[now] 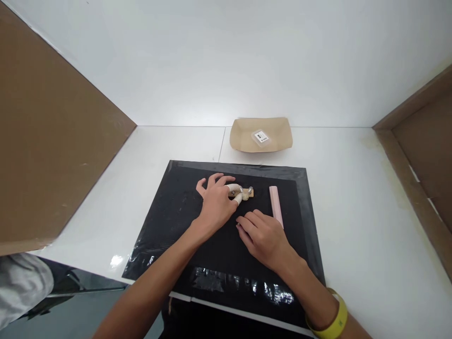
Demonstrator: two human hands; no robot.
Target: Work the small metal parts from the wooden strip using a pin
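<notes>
White finger covers sit on the thumb and index finger of my left hand (pixel 216 200). Those two fingertips pinch at a small silver ring-like piece on a short light-wood strip (pixel 251 193), which lies on the black mat. The other fingers of that hand are spread, and part of the strip is hidden under them. A second silver loop (pixel 250 190) shows at the strip's right end. Nearer to me, my right hand (pixel 264 239) rests with curled fingers, thumb and index together; a tiny light spot shows at their tips, too small to name. Beside it lies a pale pink bar (pixel 276 205).
The black mat (pixel 183 207) has shiny taped edges and lies on a white table (pixel 349 188). Behind it stands a brown paper tray (pixel 243 136) holding a small labelled clear packet (pixel 262 137). Brown cardboard walls (pixel 60 127) flank both sides. Grey-white cloth (pixel 24 285) shows lower left.
</notes>
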